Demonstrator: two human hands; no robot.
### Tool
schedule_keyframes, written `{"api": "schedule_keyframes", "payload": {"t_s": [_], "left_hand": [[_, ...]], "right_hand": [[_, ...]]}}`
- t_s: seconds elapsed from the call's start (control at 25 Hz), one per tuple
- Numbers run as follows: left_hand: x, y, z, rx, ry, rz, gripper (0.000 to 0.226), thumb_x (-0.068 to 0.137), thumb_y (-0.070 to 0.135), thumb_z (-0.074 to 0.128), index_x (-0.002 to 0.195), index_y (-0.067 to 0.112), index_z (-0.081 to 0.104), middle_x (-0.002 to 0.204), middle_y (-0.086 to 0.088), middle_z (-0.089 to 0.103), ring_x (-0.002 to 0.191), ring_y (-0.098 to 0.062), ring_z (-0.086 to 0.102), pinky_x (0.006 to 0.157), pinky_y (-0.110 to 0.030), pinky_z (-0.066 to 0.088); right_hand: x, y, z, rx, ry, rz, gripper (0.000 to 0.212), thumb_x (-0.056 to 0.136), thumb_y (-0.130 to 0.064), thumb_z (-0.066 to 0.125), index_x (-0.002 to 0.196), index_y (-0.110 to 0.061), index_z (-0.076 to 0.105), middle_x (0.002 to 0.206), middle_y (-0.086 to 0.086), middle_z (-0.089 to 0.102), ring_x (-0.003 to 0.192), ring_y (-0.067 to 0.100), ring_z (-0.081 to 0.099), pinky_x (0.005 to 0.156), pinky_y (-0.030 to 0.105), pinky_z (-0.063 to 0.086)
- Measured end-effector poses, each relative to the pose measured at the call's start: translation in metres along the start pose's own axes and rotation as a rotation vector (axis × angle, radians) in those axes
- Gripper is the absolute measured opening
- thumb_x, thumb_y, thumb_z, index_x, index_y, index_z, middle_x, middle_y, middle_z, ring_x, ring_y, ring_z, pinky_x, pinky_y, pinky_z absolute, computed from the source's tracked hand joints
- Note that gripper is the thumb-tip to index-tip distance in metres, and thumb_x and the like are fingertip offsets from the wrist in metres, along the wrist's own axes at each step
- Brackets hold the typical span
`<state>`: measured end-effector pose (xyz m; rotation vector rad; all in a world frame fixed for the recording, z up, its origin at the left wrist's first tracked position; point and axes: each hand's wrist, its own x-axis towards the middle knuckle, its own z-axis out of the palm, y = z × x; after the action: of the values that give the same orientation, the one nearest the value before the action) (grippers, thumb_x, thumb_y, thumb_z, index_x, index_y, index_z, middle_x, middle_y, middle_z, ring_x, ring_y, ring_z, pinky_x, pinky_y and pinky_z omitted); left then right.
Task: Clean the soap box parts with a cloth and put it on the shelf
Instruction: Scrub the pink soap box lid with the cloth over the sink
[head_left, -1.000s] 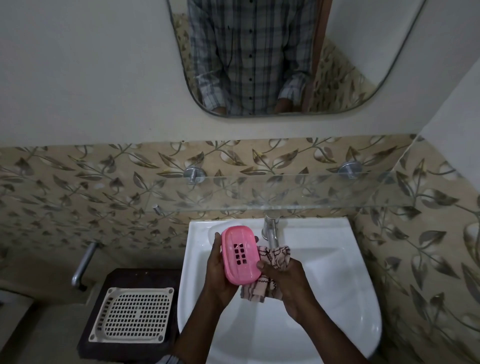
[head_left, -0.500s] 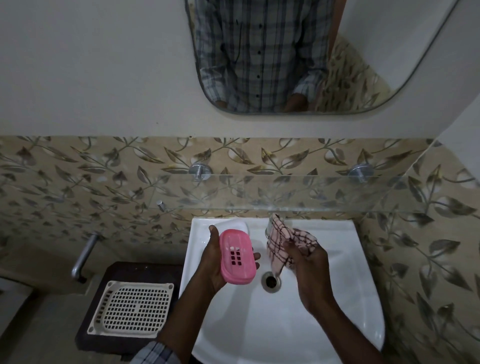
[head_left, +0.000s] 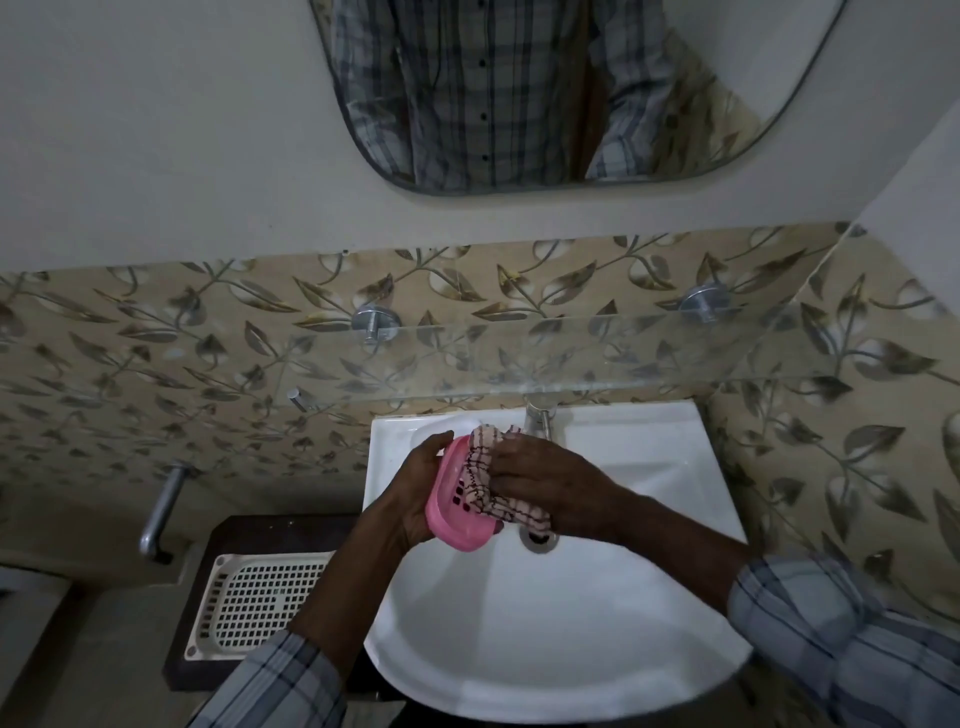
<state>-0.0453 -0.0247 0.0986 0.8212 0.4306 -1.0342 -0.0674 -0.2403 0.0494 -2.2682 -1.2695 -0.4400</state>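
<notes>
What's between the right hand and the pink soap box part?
The checked cloth, which the right hand holds against the pink soap box part; the head view shows it.

A checked shirt (head_left: 467, 104) in grey-blue and white with dark crossing lines; the left sleeve (head_left: 270, 686) and right sleeve (head_left: 841, 634) stop at the forearms. The mirror (head_left: 753, 52) reflects its front with dark buttons (head_left: 483, 117)

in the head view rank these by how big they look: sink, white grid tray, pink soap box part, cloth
1. sink
2. white grid tray, partly hidden by an arm
3. pink soap box part and cloth: similar, both partly covered, so not ranked
</notes>
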Motion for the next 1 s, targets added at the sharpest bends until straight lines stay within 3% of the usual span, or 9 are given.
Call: {"api": "schedule_keyframes", "payload": {"t_s": [0.2,0.32,0.4,0.52,0.6,0.68,0.84,0.92,1.0], "left_hand": [[0.004,0.003,0.012,0.041,0.074,0.046,0.039,0.075,0.036,0.056,0.097,0.004,0.058,0.09,-0.015,0.051,0.079,-0.027,0.053,0.077,-0.038,0.043],[0.01,0.014,0.022,0.021,0.142,0.123,0.033,0.082,0.032,0.051,0.097,0.004,0.061,0.088,-0.014,0.056,0.077,-0.025,0.054,0.075,-0.035,0.043],[0.014,0.014,0.02,0.037,0.266,0.168,0.051,0.092,0.045,0.042,0.105,0.0,0.063,0.09,-0.021,0.063,0.082,-0.032,0.059,0.077,-0.039,0.048],[0.02,-0.001,0.014,0.055,0.414,0.322,0.062,0.09,0.056,0.04,0.113,0.001,0.06,0.092,-0.021,0.061,0.086,-0.034,0.06,0.077,-0.038,0.05],[0.025,-0.021,0.015,0.07,0.412,0.393,0.062,0.091,0.055,0.041,0.106,0.001,0.067,0.096,-0.019,0.067,0.095,-0.035,0.065,0.08,-0.038,0.054],[0.027,-0.032,0.014,0.023,0.369,0.467,0.051,0.096,0.046,0.041,0.088,0.01,0.077,0.087,-0.014,0.075,0.089,-0.028,0.072,0.067,-0.033,0.058],[0.016,-0.011,0.004,0.004,0.256,0.421,0.058,0.084,0.056,0.038,0.076,0.012,0.074,0.075,-0.014,0.069,0.072,-0.028,0.071,0.07,-0.037,0.057],[0.008,-0.004,-0.002,0.036,0.235,0.297,0.063,0.084,0.058,0.041,0.098,0.004,0.069,0.089,-0.021,0.064,0.084,-0.036,0.066,0.082,-0.045,0.054],[0.001,0.0,0.001,0.082,0.189,0.146,0.054,0.08,0.053,0.047,0.097,0.004,0.065,0.083,-0.019,0.061,0.075,-0.035,0.064,0.074,-0.041,0.055]], "right_hand": [[0.008,-0.002,0.0,-0.134,-0.035,-0.125,0.021,0.091,-0.01,0.066,0.112,-0.008,0.068,0.114,0.014,0.069,0.113,0.03,0.061,0.112,0.042,0.037],[0.028,-0.001,-0.016,-0.18,0.038,0.012,0.013,0.089,-0.006,0.067,0.1,-0.004,0.073,0.104,0.015,0.071,0.107,0.033,0.065,0.104,0.044,0.044],[0.034,-0.028,-0.005,-0.057,0.06,0.121,0.014,0.087,-0.011,0.065,0.094,-0.004,0.074,0.096,0.014,0.072,0.096,0.032,0.068,0.093,0.04,0.051],[0.051,-0.071,0.001,0.268,0.076,0.788,0.026,0.08,-0.033,0.058,0.088,-0.011,0.071,0.085,0.008,0.073,0.083,0.026,0.069,0.075,0.031,0.055],[0.077,-0.07,-0.009,0.746,0.268,1.329,0.023,0.083,-0.037,0.062,0.083,-0.015,0.07,0.086,0.007,0.076,0.078,0.019,0.073,0.073,0.033,0.06],[0.099,-0.069,-0.016,0.994,0.438,1.452,0.013,0.086,-0.028,0.065,0.085,-0.016,0.071,0.091,0.007,0.077,0.075,0.013,0.074,0.069,0.028,0.061],[0.076,-0.069,-0.025,0.522,0.008,0.856,0.017,0.078,-0.017,0.069,0.094,-0.011,0.072,0.088,0.004,0.074,0.079,0.019,0.069,0.068,0.029,0.053],[0.047,-0.055,-0.027,0.103,-0.22,0.304,0.025,0.079,-0.007,0.07,0.103,-0.01,0.073,0.101,0.008,0.073,0.097,0.027,0.066,0.092,0.037,0.05],[0.031,-0.037,-0.03,-0.257,-0.282,-0.098,0.026,0.087,-0.003,0.061,0.109,-0.011,0.071,0.113,0.008,0.07,0.118,0.029,0.059,0.112,0.046,0.035]]}}
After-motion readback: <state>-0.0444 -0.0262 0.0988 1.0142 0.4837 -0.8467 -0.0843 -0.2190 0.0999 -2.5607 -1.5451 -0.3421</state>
